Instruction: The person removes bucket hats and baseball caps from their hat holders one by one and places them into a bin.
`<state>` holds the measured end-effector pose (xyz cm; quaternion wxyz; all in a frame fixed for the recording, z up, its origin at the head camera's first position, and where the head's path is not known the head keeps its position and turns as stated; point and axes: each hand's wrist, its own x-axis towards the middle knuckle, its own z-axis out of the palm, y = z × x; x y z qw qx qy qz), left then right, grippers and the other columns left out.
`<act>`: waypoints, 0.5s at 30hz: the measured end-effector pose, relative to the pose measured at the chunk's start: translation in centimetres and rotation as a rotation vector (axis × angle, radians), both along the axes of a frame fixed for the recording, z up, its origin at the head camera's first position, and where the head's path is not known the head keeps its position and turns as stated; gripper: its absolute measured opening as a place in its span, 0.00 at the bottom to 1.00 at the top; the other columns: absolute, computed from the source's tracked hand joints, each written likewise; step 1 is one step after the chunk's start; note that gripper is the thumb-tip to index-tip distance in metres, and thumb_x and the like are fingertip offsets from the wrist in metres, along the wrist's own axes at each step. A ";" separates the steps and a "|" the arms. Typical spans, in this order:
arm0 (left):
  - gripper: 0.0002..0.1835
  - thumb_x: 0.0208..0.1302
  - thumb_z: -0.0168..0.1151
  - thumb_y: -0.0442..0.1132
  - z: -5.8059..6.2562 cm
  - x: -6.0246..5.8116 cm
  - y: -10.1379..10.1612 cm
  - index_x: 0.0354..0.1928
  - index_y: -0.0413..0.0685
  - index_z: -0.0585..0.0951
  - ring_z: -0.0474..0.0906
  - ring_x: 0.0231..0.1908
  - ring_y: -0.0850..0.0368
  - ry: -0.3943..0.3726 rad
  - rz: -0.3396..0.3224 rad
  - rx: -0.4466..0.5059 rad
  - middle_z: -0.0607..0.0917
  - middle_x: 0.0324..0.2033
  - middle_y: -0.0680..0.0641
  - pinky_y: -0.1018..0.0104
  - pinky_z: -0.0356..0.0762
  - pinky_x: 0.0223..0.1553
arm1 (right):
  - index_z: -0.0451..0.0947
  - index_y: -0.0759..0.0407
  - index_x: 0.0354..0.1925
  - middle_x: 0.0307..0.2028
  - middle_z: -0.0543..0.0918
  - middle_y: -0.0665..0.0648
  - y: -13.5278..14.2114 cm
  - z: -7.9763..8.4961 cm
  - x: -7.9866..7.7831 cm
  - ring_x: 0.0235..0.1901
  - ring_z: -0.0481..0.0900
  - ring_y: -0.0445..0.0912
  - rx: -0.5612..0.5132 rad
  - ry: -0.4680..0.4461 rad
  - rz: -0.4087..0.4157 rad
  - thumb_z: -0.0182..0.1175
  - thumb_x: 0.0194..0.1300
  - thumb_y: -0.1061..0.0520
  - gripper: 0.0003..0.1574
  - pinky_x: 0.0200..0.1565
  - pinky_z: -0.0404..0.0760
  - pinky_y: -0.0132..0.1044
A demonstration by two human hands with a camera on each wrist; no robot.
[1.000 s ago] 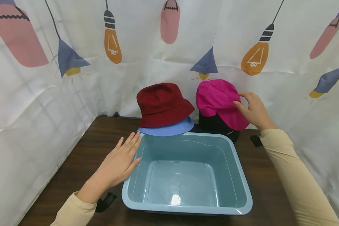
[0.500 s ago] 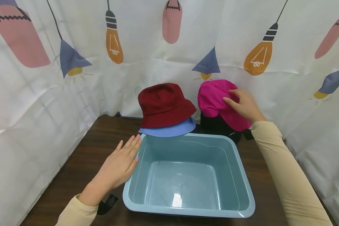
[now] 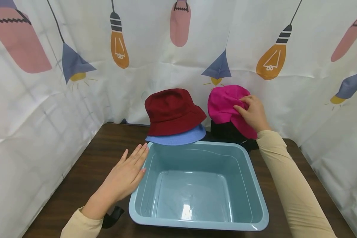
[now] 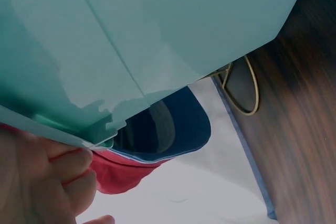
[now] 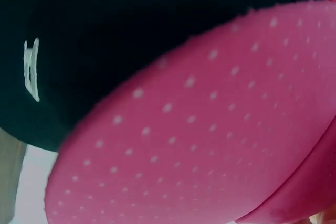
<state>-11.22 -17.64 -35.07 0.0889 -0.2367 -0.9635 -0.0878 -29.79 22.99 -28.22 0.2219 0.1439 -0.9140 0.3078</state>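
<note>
A pink baseball cap (image 3: 221,104) lies on top of a black cap (image 3: 226,130) at the back right. My right hand (image 3: 254,112) pinches the pink cap's crown between thumb and fingers. Its dotted brim underside (image 5: 184,145) fills much of the right wrist view, beside the black cap (image 5: 131,30) with a white mark. My left hand (image 3: 123,177) lies with straight fingers along the left rim of a light blue basin (image 3: 196,223). Just behind the basin, a dark red bucket hat (image 3: 172,110) rests on a blue bucket hat (image 3: 178,137).
The basin stands on a dark wooden table (image 3: 83,175). A white curtain (image 3: 154,72) printed with lamps encloses the back and sides. In the left wrist view, a thin gold wire loop (image 4: 254,95) shows beneath the basin's edge.
My right hand has moved left over the pink cap, and its fingers have come together on the fabric. The left hand stays at the basin's rim.
</note>
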 end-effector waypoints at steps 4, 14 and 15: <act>0.32 0.69 0.49 0.43 0.1 0.1 0.0 0.70 0.35 0.57 0.48 0.70 0.45 0.010 -0.006 0.004 0.55 0.71 0.42 0.40 0.46 0.65 | 0.76 0.74 0.44 0.43 0.76 0.70 -0.2 0.1 0.1 0.44 0.72 0.60 -0.050 0.032 -0.029 0.63 0.61 0.58 0.19 0.49 0.73 0.53; 0.33 0.69 0.49 0.43 0.2 0.4 0.1 0.71 0.36 0.55 0.47 0.71 0.45 -0.009 -0.006 0.014 0.54 0.71 0.42 0.40 0.45 0.66 | 0.73 0.69 0.37 0.34 0.78 0.66 0.0 0.3 0.7 0.34 0.69 0.50 -0.163 0.033 -0.101 0.61 0.64 0.52 0.18 0.35 0.68 0.28; 0.33 0.69 0.49 0.43 0.2 0.3 0.1 0.71 0.36 0.55 0.46 0.71 0.45 -0.011 -0.004 0.014 0.54 0.71 0.42 0.40 0.45 0.66 | 0.73 0.68 0.36 0.35 0.78 0.66 0.1 0.4 0.7 0.33 0.70 0.50 -0.172 0.033 -0.106 0.61 0.64 0.52 0.18 0.34 0.68 0.27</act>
